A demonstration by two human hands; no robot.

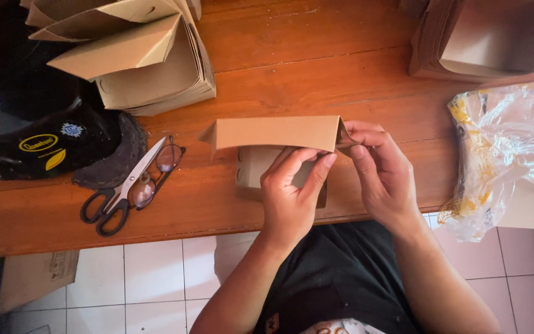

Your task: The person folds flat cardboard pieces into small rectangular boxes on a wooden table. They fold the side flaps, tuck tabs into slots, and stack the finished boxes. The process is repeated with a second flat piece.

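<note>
From my head camera, the brown cardboard box [276, 139] sits half-formed on the wooden surface [316, 68], just in front of me. My left hand [292, 198] has its fingers closed on the box's front panel, and my right hand [381, 173] pinches the flap at its right end. I judge this box partly folded: the top is shaped, the end not yet tucked. A stack of folded boxes [149, 62] lies at far left, scissors [125, 188] and glasses [156, 173] beside it.
</note>
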